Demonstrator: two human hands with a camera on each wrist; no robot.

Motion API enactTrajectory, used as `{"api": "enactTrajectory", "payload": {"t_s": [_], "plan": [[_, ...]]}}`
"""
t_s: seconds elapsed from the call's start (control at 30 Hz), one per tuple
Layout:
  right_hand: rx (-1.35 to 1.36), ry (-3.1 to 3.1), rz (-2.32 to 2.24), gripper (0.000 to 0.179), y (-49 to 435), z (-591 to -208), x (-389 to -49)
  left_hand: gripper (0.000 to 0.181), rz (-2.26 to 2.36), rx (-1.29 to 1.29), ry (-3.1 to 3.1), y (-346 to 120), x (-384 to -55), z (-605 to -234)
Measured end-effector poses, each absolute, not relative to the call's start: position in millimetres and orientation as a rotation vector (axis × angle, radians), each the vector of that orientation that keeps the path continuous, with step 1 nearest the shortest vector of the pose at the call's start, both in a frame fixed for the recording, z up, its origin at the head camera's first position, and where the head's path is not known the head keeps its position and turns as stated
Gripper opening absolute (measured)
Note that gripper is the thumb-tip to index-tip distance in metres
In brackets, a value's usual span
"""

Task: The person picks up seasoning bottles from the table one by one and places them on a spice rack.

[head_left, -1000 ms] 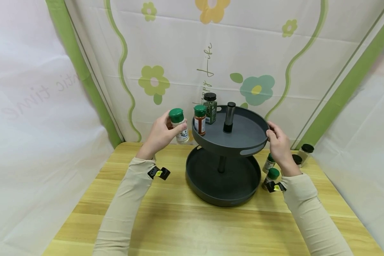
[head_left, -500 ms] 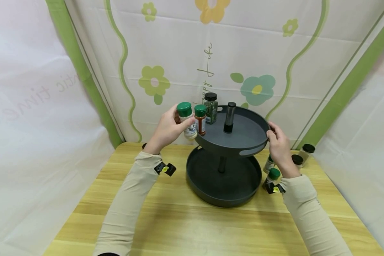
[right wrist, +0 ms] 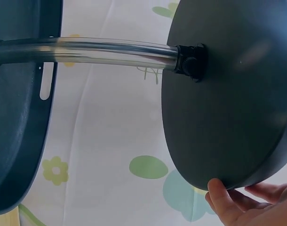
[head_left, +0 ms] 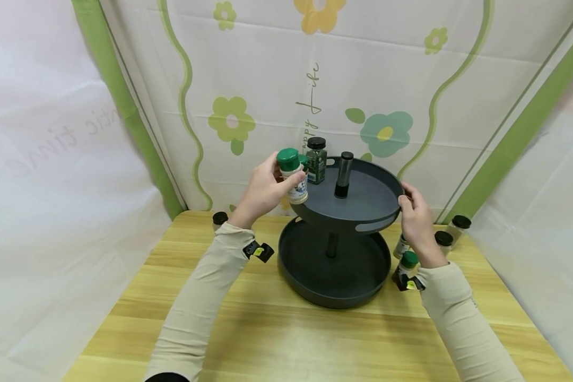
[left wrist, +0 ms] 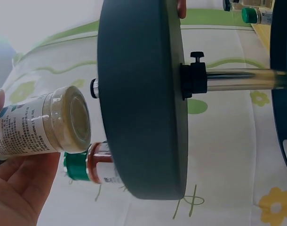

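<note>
A left sleeve [head_left: 191, 313] and a right sleeve [head_left: 468, 318] enter at the lower left and lower right of the frame, above the worktop [head_left: 286, 350]. At the centre, the held shaker [head_left: 299, 192], with a green cap and pale contents, sits between the thumb and fingers of the left hand [head_left: 260, 193], cap uppermost and slightly tilted. These fingers are closed round the body, thumb across the near side. In the left wrist view, the base is apart from the upper tray [head_left: 370, 199]. Right of centre, the right hand [head_left: 417, 223] grips the rim of the upper tray between thumb and fingers. The lower tray [head_left: 334, 300] stands beneath, joined by a post [head_left: 331, 245]. At right, near the right wrist, stand green-capped shakers [head_left: 407, 261] and black-capped jars [head_left: 443, 240]. On the upper tray, a red shaker [left wrist: 93, 163] is mostly hidden behind the held shaker; just beyond stands a herb jar [head_left: 317, 165]. A floral curtain [head_left: 267, 69] fills the background.
</note>
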State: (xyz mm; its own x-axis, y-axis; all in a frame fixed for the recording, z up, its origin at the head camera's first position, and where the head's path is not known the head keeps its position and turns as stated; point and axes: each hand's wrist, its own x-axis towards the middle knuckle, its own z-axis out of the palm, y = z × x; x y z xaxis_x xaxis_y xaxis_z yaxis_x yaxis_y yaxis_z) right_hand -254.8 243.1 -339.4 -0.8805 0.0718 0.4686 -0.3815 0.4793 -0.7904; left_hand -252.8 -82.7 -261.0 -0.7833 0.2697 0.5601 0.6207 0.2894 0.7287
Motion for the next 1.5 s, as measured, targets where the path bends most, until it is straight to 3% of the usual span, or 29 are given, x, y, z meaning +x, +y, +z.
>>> {"api": "enactTrajectory", "payload": {"t_s": [1.5], "plan": [[0.265, -2.257, 1.320, 0.053, 235, -345, -253, 0.044, -1.327, -0.811, -2.372, -49, -262, -286]]}}
